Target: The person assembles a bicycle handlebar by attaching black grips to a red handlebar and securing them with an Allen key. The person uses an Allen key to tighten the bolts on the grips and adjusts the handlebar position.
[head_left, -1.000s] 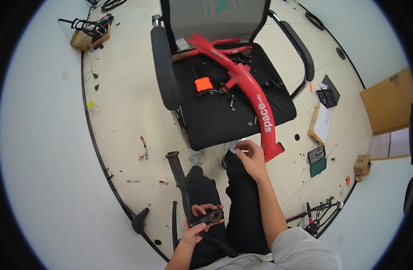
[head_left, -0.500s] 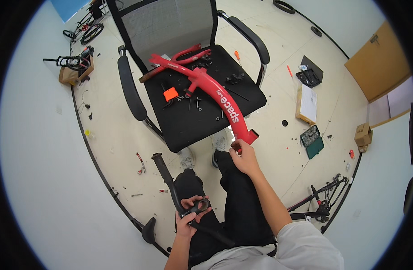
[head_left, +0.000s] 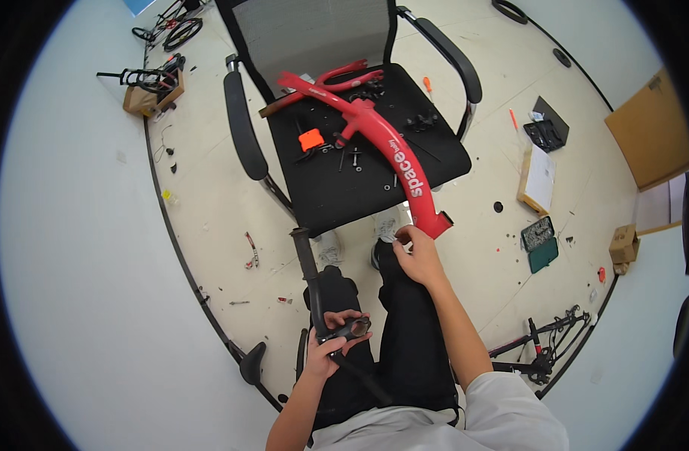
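My head camera looks steeply down from above my lap, facing the office chair (head_left: pixel 337 180) just ahead; only this view exists.

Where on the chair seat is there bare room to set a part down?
The seat's front-left corner, between the left armrest and the red frame, is bare. So is the front-right strip beyond the frame. The middle is crowded with bolts and an orange part.
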`<state>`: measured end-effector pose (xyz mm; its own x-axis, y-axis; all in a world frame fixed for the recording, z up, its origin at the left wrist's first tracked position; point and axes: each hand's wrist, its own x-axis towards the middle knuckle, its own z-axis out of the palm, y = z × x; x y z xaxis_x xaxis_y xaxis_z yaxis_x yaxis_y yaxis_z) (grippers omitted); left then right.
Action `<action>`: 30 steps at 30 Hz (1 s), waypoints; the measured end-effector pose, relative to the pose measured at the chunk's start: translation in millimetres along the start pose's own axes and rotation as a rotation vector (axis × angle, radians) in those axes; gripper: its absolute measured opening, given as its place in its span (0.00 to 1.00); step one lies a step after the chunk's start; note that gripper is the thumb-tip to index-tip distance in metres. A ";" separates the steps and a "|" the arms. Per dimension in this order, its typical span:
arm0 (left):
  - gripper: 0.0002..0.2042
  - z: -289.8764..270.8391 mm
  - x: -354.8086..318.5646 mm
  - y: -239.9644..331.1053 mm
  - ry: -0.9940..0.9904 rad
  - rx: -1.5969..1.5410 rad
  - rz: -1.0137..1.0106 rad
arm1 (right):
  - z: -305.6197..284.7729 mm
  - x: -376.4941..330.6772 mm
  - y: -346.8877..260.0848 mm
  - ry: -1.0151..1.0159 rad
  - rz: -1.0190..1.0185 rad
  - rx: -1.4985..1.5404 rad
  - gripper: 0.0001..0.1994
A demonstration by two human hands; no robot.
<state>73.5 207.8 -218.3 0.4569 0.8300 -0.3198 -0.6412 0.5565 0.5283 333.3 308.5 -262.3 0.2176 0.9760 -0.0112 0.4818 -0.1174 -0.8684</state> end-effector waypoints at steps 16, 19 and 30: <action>0.19 -5.3 -5.6 2.1 0.057 0.044 0.039 | -39.7 -15.9 21.5 0.237 0.114 0.019 0.08; 0.20 -6.6 -3.4 4.2 0.038 0.046 0.056 | -61.6 -20.5 53.0 0.341 0.124 -0.034 0.08; 0.21 -7.6 -7.8 15.2 0.115 0.145 -0.014 | -63.6 177.0 -28.0 0.072 -0.344 -0.271 0.09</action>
<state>55.5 210.1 -213.7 0.3861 0.8256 -0.4115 -0.5361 0.5639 0.6282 412.3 472.9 -208.4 0.0592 0.9524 0.2990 0.7398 0.1592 -0.6537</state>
